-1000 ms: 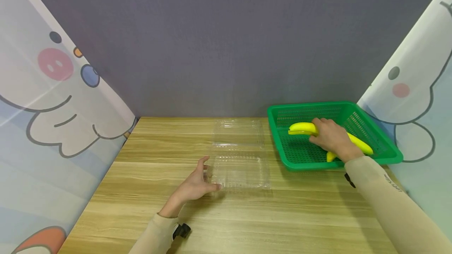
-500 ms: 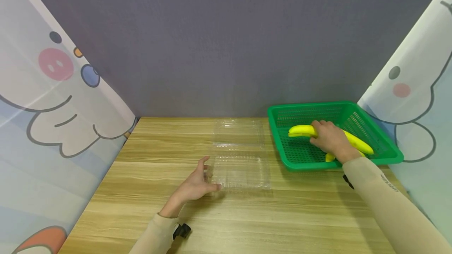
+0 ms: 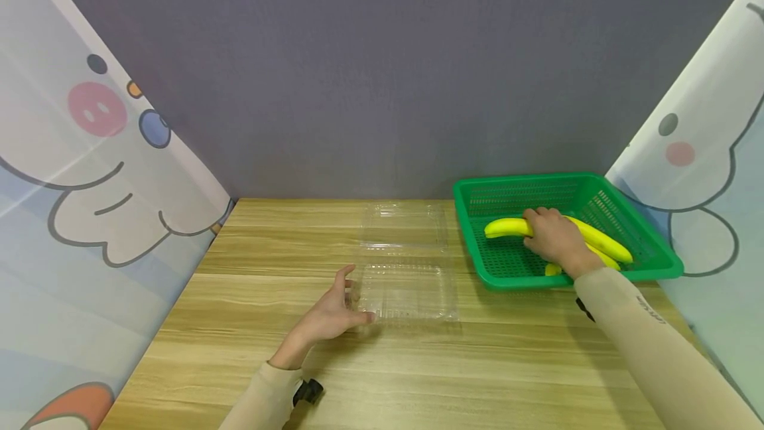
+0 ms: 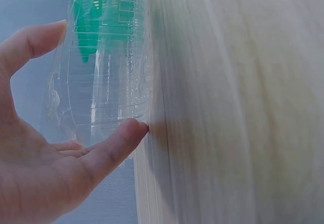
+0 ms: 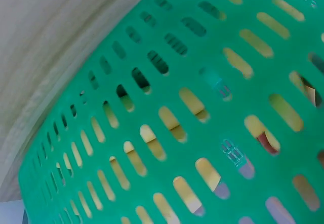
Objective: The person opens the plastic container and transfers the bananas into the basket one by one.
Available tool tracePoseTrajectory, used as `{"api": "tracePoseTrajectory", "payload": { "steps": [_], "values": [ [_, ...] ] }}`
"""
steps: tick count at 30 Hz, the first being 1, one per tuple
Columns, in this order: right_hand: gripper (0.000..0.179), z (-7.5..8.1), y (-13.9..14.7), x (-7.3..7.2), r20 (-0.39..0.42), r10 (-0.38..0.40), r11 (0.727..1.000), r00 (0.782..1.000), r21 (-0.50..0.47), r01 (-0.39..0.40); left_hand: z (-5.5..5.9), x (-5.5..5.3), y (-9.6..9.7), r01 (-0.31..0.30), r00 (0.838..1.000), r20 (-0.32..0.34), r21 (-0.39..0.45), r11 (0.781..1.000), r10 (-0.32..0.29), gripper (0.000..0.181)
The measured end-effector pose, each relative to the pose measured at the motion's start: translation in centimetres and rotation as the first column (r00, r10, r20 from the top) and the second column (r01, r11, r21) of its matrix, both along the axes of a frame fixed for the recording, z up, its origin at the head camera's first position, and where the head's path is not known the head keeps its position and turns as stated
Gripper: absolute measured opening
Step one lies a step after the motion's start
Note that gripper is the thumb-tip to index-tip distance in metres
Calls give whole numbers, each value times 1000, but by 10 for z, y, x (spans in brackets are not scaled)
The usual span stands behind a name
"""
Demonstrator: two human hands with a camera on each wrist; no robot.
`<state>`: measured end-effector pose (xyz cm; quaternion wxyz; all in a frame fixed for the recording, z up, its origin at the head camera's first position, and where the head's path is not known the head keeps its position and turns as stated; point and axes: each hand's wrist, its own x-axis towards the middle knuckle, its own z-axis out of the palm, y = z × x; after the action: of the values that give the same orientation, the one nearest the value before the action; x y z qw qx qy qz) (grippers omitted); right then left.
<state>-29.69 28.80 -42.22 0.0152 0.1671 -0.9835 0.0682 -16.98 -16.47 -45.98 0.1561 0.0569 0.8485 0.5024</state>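
A clear plastic clamshell container [image 3: 407,290] lies unfolded on the table, its lid half [image 3: 403,225] toward the back. My left hand [image 3: 327,314] holds the left side of its near half, thumb at the front corner and forefinger farther back. The left wrist view shows the thumb [image 4: 119,143] against the clear plastic wall. Over the green basket [image 3: 498,282], my right hand [image 3: 556,239] grips a yellow banana [image 3: 506,227], whose middle the hand hides. Other bananas [image 3: 605,243] lie in the basket beside the hand. The right wrist view is filled by the slotted basket wall [image 5: 167,92].
A wooden table [image 3: 268,251] bears everything. Behind it stands a dark grey panel [image 3: 358,85]. Cartoon-printed cloths [image 3: 71,171] hang at both sides. The basket's raised rim surrounds the right hand's work.
My right hand has shifted slightly left and toward me, and the gripped banana's visible end has dropped a little. More of the bananas at right shows. My left hand and the container stay put.
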Motion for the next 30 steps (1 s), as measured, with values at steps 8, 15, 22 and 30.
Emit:
{"api": "tracePoseTrajectory", "payload": {
  "steps": [8,15,22,30],
  "values": [
    [43,-1,-1,1,11,-1,1000,1000,25,0,0,0,0,4,1000,-3,-11,1000,-4,115],
    [43,2,-1,1,49,18,999,999,29,-20,1,0,0,8,1000,-3,-10,1000,-8,115],
    [43,1,-1,2,69,2,1000,998,25,-3,2,1,0,12,1000,4,-5,1000,-12,115],
    [43,7,-1,2,84,-9,1000,996,3,9,3,1,1,12,1000,6,-12,1000,-12,116]
  ]
}}
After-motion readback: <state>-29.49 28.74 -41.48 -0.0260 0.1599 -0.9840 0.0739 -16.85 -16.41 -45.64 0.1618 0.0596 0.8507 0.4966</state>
